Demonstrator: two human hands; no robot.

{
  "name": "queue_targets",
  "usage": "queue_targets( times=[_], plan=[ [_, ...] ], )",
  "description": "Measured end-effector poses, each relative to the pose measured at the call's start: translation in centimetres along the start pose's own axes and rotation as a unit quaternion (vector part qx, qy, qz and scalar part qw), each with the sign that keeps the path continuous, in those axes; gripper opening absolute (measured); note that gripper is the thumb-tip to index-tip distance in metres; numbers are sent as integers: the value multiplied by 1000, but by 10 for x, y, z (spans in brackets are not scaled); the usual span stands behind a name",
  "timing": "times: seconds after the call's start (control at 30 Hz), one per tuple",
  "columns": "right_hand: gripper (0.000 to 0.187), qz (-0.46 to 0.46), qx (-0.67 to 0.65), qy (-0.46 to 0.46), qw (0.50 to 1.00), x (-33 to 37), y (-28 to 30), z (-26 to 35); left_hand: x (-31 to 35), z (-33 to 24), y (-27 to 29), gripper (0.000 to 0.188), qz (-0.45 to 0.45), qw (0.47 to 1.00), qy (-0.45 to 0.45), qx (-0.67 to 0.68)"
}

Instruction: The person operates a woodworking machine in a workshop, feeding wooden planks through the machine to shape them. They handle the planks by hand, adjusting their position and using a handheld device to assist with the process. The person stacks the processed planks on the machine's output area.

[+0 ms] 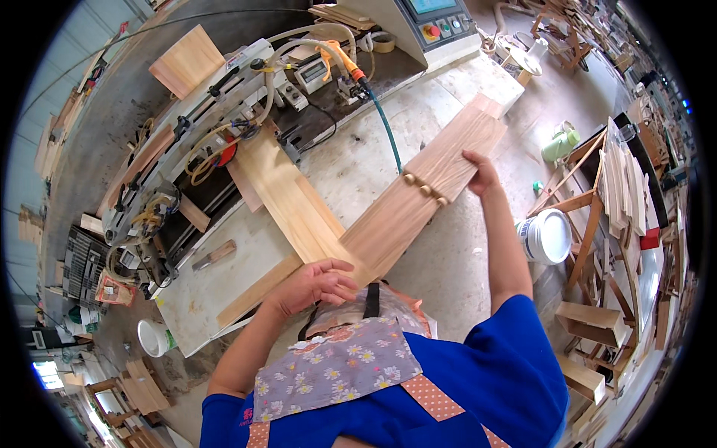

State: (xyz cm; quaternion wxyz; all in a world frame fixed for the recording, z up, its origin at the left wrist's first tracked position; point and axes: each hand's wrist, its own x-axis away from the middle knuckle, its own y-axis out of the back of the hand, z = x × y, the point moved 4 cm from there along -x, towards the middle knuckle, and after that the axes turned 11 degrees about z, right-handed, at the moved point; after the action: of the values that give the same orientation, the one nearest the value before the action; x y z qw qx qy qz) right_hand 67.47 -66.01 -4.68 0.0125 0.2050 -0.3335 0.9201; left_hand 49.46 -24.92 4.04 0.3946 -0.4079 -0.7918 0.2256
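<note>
Lower left, a white round plastic tub (154, 337) beside the pale worktable (358, 160); centre, left hand (314, 285) rests loosely curled on the near end of the long reddish-brown wooden board (418, 198), three wooden dowels (426, 190) already seated along its edge, right hand (480, 173) gripping its far edge; right, a white lidded bucket (547, 236).

You have one view, worn on your head, looking steeply down through a fisheye lens. Your chest and both forearms enter from the lower edge, close up. The tabletop (351, 172) fills the centre; the workshop floor and stacked wood bend around the rim.
</note>
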Motion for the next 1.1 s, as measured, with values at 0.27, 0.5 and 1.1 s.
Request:
queue_targets(
  times=[0.27,0.5,1.1],
  plan=[
    [19,-148,150,31,977,-88,101,106,36,58,16,41,-115,990,-68,42],
    [17,-234,110,29,966,-146,170,110,72,89,18,43,-180,950,-196,165],
    [14,-192,201,46,960,-208,173,81,82,101,22,42,-208,935,-220,182]
  ],
)
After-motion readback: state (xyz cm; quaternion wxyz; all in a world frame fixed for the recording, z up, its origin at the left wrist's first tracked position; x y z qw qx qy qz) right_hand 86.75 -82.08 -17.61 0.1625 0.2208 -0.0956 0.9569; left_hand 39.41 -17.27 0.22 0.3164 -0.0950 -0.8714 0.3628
